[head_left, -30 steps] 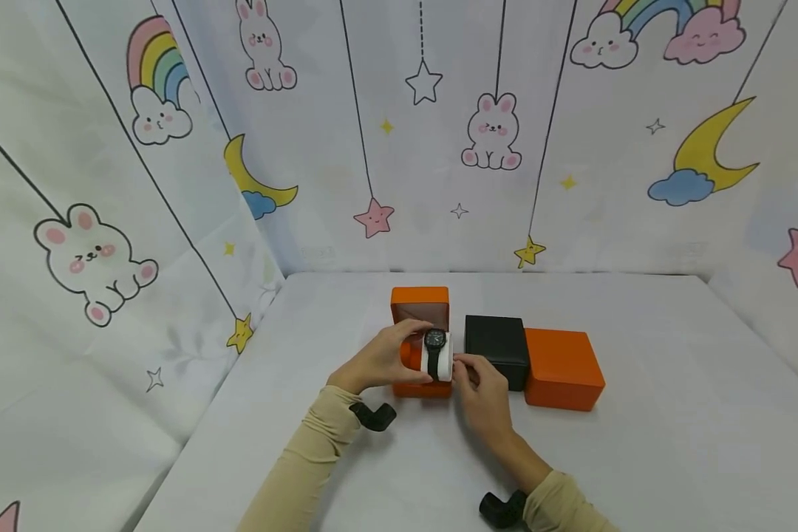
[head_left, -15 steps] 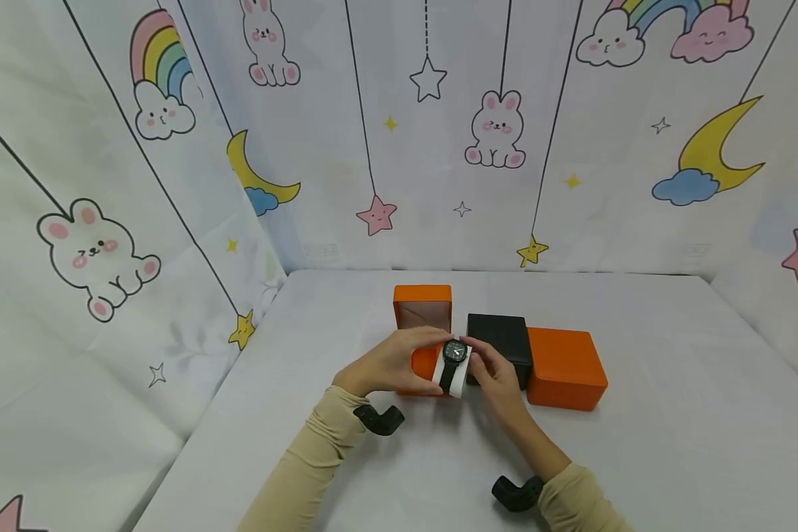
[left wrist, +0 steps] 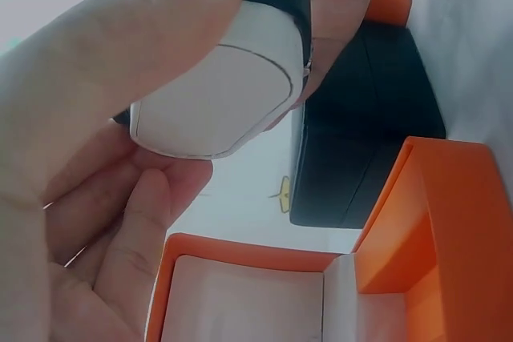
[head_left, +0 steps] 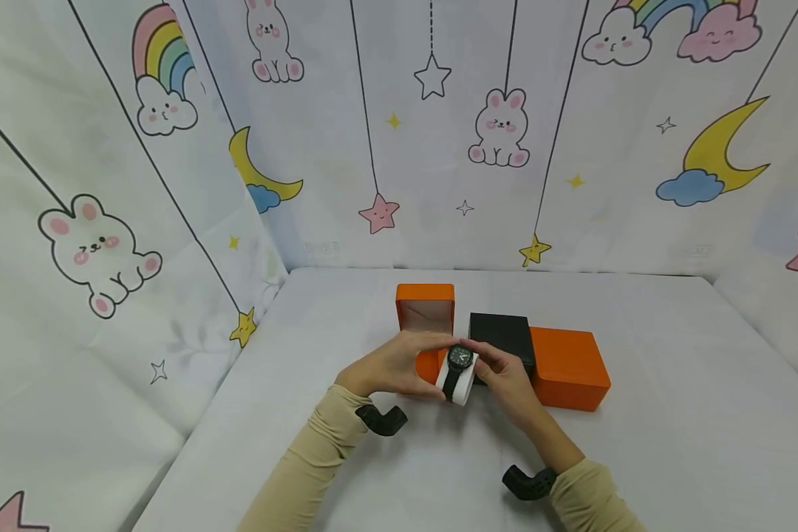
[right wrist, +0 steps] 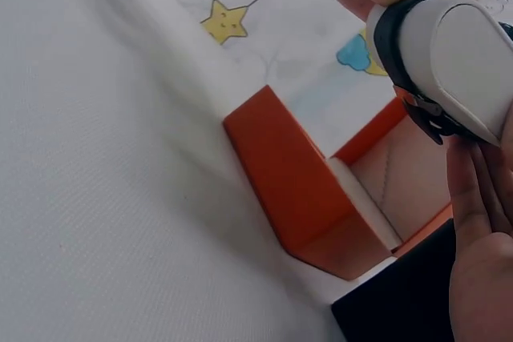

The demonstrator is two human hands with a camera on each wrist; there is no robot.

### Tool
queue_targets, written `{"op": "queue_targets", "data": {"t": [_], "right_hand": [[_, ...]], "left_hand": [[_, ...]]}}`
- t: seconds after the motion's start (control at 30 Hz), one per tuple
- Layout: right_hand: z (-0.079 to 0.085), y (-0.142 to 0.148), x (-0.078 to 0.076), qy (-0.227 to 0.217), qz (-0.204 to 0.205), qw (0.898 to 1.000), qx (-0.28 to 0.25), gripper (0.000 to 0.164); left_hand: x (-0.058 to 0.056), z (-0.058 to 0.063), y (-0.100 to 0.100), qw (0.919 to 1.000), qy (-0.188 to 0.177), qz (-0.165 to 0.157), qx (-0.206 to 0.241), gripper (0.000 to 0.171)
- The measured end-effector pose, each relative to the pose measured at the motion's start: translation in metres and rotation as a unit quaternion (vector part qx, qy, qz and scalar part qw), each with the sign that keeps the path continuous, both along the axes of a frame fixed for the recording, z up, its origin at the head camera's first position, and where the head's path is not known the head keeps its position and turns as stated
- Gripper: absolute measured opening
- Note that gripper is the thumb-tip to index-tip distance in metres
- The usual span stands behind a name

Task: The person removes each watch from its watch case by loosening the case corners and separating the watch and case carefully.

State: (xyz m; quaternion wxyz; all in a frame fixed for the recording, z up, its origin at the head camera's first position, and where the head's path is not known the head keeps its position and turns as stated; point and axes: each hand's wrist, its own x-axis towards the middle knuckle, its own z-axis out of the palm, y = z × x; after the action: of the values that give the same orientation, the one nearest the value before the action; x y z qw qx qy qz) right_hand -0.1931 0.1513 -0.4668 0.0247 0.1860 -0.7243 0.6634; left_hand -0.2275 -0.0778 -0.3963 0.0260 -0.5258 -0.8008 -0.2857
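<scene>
A black wristwatch with a dark strap is wrapped around a white cushion. My left hand grips it from the left, thumb on the strap at the near end and fingers at the far end. From the right, my right hand holds the cushion's other side between thumb and fingers. In the right wrist view the strap's buckle shows underneath, beside the right fingers. Behind the left hand stands an orange box with its lid up and a pale lining; the hand hides part of it.
A closed black box stands right of the open one, partly behind my right hand. Against its right side is a closed orange box. All rest on a white table, with a cartoon-printed sheet hanging behind.
The watch on its cushion has come away from the open box, rightward and nearer me, and has tilted. Both hands moved along with it; the right fingers now reach farther around it.
</scene>
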Motion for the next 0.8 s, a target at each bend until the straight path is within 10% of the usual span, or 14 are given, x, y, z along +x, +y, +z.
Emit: {"op": "queue_targets", "data": {"t": [0.5, 0.8], "right_hand": [[0.010, 0.001, 0.000, -0.083, -0.021, 0.996, 0.006, 0.039], [0.021, 0.026, 0.000, -0.146, 0.087, 0.985, 0.023, 0.039]], "left_hand": [[0.001, 0.001, 0.001, 0.9997, -0.001, 0.009, -0.024, 0.076], [0.005, 0.003, 0.004, 0.9995, -0.011, -0.020, -0.022, 0.076]]}}
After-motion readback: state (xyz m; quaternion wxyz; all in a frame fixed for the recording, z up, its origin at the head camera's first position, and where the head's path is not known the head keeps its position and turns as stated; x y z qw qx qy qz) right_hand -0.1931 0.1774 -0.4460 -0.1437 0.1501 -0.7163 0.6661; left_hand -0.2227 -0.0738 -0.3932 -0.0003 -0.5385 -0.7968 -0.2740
